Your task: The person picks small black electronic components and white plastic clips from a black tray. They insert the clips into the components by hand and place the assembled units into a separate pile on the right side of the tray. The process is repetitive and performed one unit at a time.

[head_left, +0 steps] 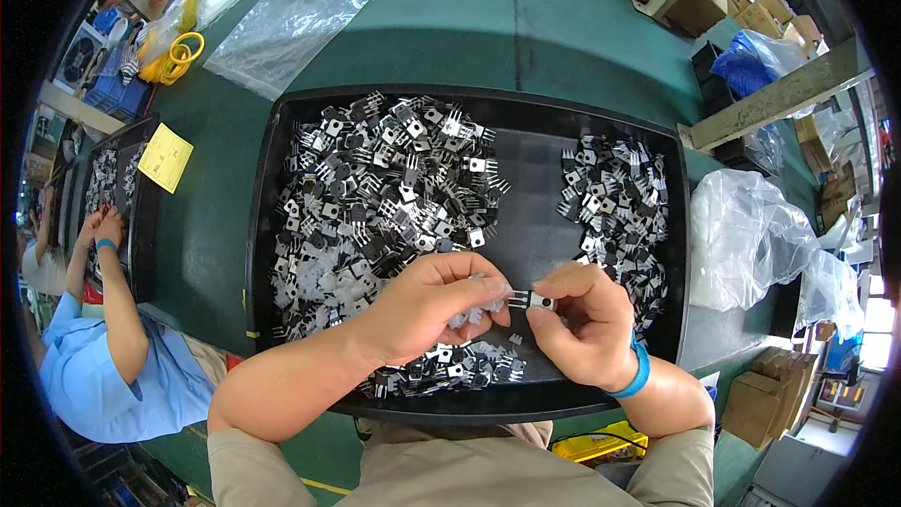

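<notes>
Your right hand pinches a small black part with metal legs, and your left hand pinches the legs' end. The part lies sideways between both hands, over the black tray. Your left fingers hide something pale; you can't tell what it is
</notes>
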Demonstrator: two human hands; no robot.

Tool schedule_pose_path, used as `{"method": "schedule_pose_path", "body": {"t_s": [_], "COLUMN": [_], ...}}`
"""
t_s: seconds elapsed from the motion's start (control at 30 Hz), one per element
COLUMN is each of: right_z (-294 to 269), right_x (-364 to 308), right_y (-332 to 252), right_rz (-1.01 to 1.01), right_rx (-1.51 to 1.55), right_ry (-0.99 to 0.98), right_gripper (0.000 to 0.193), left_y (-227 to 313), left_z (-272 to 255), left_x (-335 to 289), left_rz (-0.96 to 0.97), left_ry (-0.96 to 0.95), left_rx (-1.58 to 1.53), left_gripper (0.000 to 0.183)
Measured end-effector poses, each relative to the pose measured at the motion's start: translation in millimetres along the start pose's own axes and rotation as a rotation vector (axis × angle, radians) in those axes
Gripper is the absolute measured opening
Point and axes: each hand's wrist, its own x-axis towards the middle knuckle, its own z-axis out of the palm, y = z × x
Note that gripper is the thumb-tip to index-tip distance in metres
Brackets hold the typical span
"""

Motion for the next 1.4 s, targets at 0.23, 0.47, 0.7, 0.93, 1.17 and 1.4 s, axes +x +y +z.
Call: {"method": "schedule_pose_path", "body": {"t_s": [0.23,0.47,0.7,0.93,1.17,1.4], "right_z": [7,0,7,7,-1,24], "right_x": [0,3,6,9,22,13], "right_y": [2,2,4,0,9,42], "right_rz": [0.027,0.079,-0.01,0.173,0.521,-0.096], "right_rx": [0.002,0.017,-0.005,0.118,0.616,-0.603], "right_ry": [0.059,-0.044,-0.058,-0.059,0.05,-0.296], "right_gripper": [0.026,0.024,0.02,0.025,0.009,0.018], "left_y": [-1,5,-2,2,6,7], "left_z": [0,2,-3,0,-10,-2], "left_x": [-1,-3,-2,-3,0,2], "left_rz": [0.025,0.044,0.111,0.115,0.152,0.217], "left_ry": [-0.01,0.035,-0.011,0.044,0.029,0.038], "left_rx": [0.061,0.106,0.27,0.266,-0.095,-0.077], "left_gripper": [0.012,0.011,0.008,0.012,0.021,0.017]}}
